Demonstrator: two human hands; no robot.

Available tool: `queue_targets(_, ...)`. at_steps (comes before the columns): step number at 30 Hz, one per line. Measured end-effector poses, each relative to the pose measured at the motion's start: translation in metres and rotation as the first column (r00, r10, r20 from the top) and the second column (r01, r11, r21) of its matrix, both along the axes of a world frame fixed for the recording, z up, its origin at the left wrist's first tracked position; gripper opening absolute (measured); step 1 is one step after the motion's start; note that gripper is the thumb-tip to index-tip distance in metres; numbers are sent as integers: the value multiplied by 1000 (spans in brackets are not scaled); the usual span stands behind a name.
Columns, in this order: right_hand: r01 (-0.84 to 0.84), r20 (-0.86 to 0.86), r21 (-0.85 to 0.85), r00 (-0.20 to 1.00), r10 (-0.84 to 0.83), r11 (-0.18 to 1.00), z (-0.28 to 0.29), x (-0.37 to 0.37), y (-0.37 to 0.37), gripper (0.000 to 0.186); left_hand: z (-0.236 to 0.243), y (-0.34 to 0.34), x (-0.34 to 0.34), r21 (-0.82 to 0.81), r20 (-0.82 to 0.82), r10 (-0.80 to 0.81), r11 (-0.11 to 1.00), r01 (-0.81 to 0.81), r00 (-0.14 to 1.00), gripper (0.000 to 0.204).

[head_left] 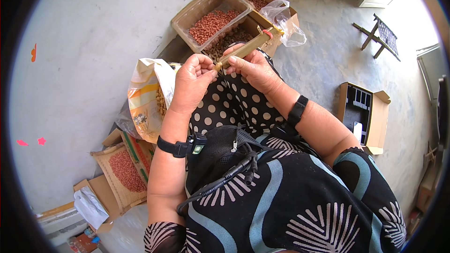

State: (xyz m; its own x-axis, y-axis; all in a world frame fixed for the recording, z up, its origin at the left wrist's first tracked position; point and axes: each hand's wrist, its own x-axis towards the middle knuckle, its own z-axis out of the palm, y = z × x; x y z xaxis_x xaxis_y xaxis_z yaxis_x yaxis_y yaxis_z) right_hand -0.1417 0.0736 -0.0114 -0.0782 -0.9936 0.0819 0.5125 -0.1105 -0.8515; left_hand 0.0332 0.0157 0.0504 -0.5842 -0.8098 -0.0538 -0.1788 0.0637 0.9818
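Observation:
My right hand (257,69) is wrapped around a long split-bamboo clamp (255,47), tied with red near its far end. The clamp slants from the far right down toward my left fingers. My left hand (193,80) is closed, thumb and forefinger pinching a small tan peanut (217,66) at the clamp's near tip. Fingers partly cover the peanut. Both hands are above my lap in dotted trousers (220,103). Just beyond them stands a clear plastic tub (187,16) with red shelled peanuts (213,24) in it.
A cardboard box (287,21) with more red kernels and a clear bag (281,14) adjoins the tub. Left of my knees stands a sack (143,93) of unshelled peanuts; a woven sack (110,168) of kernels lies nearer. An open carton (377,122) and a folding stool (382,37) are right.

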Motion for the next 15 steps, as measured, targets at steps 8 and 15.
queue_targets(8,5,-62,-24,998,-7,1000,7,3,2,23,-4,1,-1,6,9,-11,1000,11,1000,16)
queue_targets(15,-1,-88,-2,996,0,1000,5,1,2,22,-4,1,0,25,11,-29,999,29,1000,16)
